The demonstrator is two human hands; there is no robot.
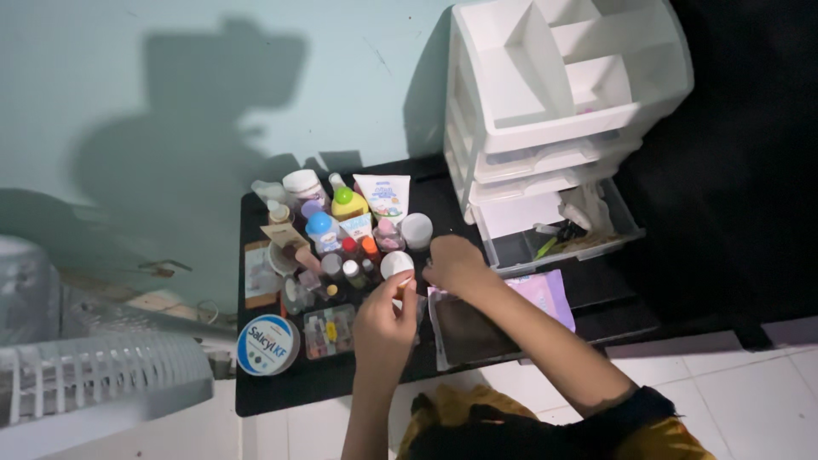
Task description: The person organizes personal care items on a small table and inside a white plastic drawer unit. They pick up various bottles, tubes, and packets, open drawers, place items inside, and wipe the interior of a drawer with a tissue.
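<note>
Both hands meet over the middle of a black tabletop (281,396): the left hand (385,319) is curled around the body of a small bottle with a round white cap (397,264), fingers closed on it from below, while the right hand (453,264) hovers just beside the cap, fingers bunched and bent downward; whether it grips anything cannot be told. Behind the bottle crowds a dense cluster of toiletries: a white squeeze tube (383,197) standing on its cap, a yellow bottle with a green top (348,203), a blue-capped bottle (321,228), a white jar (416,230) and several tiny vials with red and orange caps (361,247), all packed close together and hemming in the space in front of the hands. Nearer the table's front edge lie a round blue-and-white tin (267,345) and a small clear compartment box (329,331). Under the right forearm rests a dark flat tray (464,336) with a lilac packet (547,294) at its side. To the right stands a white plastic drawer unit (554,94), its lowest clear drawer (562,238) pulled out.
</note>
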